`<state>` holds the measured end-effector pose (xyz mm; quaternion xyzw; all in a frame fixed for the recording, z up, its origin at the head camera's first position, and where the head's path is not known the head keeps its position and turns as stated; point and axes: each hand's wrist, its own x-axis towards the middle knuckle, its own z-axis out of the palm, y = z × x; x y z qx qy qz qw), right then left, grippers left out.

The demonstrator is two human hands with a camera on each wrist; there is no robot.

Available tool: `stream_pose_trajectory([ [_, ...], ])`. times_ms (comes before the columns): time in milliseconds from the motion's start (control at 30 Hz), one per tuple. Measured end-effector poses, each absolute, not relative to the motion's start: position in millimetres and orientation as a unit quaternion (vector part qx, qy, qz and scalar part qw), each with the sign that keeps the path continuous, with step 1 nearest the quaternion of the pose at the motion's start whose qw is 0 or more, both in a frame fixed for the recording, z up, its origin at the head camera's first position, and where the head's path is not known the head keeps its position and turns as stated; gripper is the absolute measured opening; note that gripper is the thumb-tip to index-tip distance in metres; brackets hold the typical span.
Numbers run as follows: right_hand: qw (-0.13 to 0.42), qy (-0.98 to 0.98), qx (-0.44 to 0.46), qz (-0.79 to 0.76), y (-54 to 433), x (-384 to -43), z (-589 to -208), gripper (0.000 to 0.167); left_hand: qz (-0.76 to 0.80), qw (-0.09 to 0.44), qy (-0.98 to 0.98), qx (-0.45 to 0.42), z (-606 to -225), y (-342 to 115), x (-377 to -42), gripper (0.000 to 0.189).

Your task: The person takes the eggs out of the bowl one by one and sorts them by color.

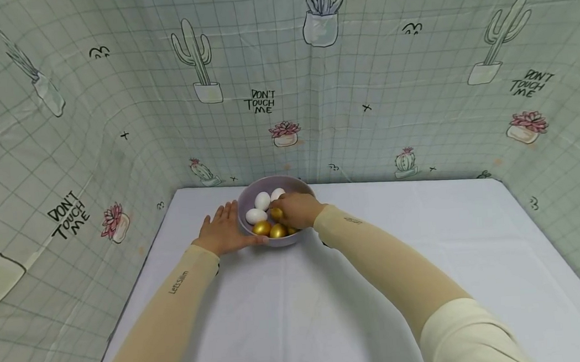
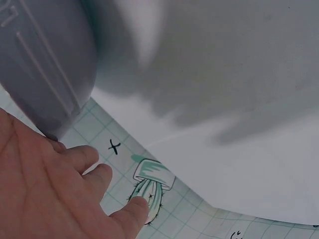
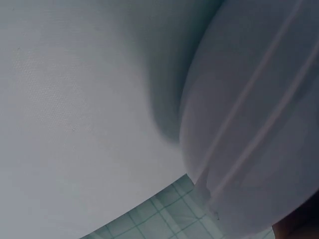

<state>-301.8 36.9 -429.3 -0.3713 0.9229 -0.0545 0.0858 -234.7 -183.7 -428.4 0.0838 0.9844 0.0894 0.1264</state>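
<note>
Bowl (image 1: 302, 240): purple, on the table, head frame just left of centre; holds white and gold eggs. Outer wall fills upper left of left wrist frame and right side of right wrist frame.
Backdrop (image 1: 130, 102): pale gridded cloth from the left edge across the top to the right edge; printed cacti, "DON'T TOUCH ME".
Left sleeve (image 1: 163, 316): tan, small dark lettering, runs up from lower left of the head frame.
Left hand (image 1: 221, 232): against the bowl's left side; fingers extended and spread, thumb along the near rim. Left wrist frame: palm side at lower left, fingers separated, just beside the bowl wall.
White eggs (image 1: 256, 216): three visible, left and far part of the bowl; the farthest is partly covered by the right hand.
Gold eggs (image 1: 261, 228): row of three along the near side, rightmost mostly covered; a fourth sits above them at the right fingertips.
Right hand (image 1: 299, 210): reaches into the bowl from the right, fingers curled around that fourth egg; some fingertips hidden. Right wrist frame: only a dark patch at lower right, unclear.
Right sleeve (image 1: 389, 258): tan, from lower right; cream cuff (image 1: 466, 331) at the upper arm.
Table (image 1: 422, 223): white top, continues right of the bowl.
</note>
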Motion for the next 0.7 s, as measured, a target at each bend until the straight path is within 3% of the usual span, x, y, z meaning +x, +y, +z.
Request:
stream_pose_trajectory([
  [700, 0.111, 0.929, -0.353, -0.021, 22, -305, -440, 0.032, 0.088, 0.125, 0.985, 0.08, -427, -184, -234, 0.137],
])
